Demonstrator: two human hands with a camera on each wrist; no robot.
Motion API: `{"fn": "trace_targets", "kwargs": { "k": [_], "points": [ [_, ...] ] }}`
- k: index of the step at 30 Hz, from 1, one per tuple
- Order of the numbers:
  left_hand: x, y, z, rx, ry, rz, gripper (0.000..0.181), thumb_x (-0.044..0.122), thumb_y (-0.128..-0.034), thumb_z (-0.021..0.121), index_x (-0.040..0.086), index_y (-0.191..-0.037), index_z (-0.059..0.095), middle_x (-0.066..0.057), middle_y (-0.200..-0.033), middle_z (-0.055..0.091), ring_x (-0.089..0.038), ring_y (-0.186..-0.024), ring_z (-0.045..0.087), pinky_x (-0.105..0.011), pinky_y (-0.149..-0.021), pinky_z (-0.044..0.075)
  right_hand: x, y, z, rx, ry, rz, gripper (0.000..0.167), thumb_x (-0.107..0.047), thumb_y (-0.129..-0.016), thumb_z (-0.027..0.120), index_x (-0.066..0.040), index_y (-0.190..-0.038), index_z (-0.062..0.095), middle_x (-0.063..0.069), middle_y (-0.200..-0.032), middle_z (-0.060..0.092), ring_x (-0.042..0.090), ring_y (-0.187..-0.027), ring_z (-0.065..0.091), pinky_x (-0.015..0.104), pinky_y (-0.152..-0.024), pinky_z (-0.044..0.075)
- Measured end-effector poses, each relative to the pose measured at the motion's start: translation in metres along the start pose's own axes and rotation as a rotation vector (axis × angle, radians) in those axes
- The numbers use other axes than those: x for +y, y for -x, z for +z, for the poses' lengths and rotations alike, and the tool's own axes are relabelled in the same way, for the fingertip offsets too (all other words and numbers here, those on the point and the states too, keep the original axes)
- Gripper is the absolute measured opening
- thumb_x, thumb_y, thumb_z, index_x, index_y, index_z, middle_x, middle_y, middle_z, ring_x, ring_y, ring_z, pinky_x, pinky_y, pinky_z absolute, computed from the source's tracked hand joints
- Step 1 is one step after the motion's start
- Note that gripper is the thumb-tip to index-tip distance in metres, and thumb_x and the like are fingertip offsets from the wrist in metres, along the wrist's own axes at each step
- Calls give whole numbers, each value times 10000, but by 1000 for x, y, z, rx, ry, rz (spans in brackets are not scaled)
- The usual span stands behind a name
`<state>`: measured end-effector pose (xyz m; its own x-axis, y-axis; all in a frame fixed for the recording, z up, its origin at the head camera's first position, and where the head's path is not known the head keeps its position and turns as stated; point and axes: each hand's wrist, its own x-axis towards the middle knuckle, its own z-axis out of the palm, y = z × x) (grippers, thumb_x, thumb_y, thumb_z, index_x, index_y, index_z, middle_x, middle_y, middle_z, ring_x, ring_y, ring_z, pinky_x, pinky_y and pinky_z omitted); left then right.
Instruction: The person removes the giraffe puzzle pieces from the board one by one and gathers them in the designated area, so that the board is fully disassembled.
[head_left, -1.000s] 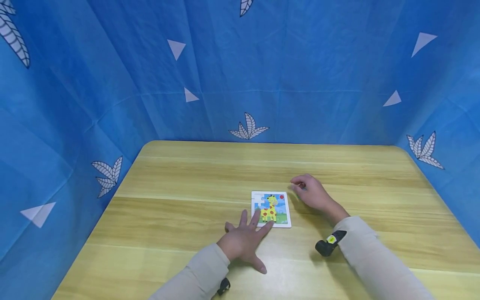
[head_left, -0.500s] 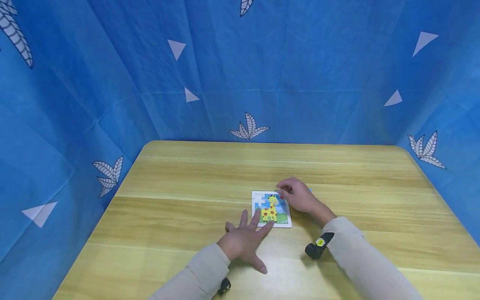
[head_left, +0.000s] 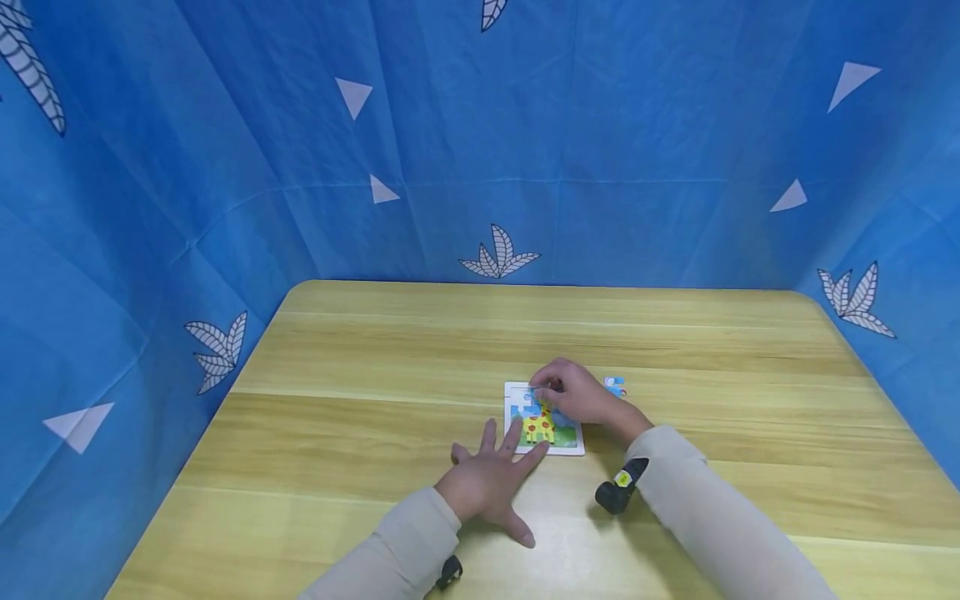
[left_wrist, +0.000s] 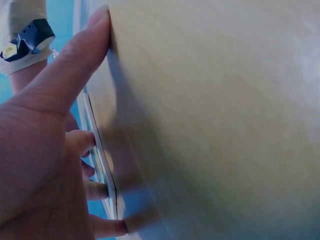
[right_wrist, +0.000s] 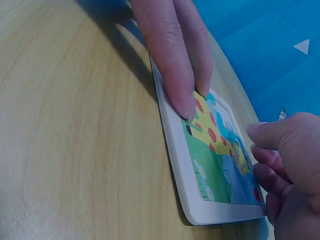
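From my end of the feed, I have a white-rimmed, shallow square jigsaw tray (right_wrist: 220,211) lying flat on the pale yellow wood-grain worktop (head_left: 375,350), between the person's two hands. Most of the picture is filled in: I can make out a yellow giraffe with red spots (right_wrist: 212,135), green grass below and blue sky beside it, with a red disc in one corner.

What looks undone is the upper left, where I see bare white base. Just beyond the right hand (head_left: 577,394), apart from the tray, lies a small loose patch of blue-and-white jigsaw (head_left: 614,385) with a fleck of red; it is too small for me to count the pieces. I judge the puzzle well past halfway, with only a little sky left to fit.

I see the left hand (head_left: 491,482) spread wide, fingertips on the near part of the puzzle, probably steadying it. The right hand is over the tray's upper part, fingers bent and thumb close to them. Whether it pinches a piece, I cannot tell: neither the head view nor the right wrist view shows one there.
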<state>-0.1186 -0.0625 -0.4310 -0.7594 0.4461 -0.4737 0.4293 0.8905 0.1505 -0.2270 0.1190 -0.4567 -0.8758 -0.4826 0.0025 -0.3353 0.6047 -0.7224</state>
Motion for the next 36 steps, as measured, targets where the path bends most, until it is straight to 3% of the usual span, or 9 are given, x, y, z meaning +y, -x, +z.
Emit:
{"fn": "trace_targets", "kwargs": {
  "k": [22,36],
  "points": [
    [0,-1,2,3,-6,-7,1166,713,-551,732,411,-1499,126,-92,-1595,1,-439,-1418,86,-749,-893,278,3,-2,7,-60,56,2,148,-96,-919,589,-126,-1023,689,48,-1050,567,179,-885,502,404,-823,422],
    [0,-1,2,10,1,-3,1163,714,-549,733,409,-1499,134,-96,-1594,8,-446,-1416,88,-753,-890,277,3,-1,5,-61,31,-11,154,-90,-927,568,-133,-1012,688,59,-1077,563,216,-972,517,457,-891,422]
  ]
}}
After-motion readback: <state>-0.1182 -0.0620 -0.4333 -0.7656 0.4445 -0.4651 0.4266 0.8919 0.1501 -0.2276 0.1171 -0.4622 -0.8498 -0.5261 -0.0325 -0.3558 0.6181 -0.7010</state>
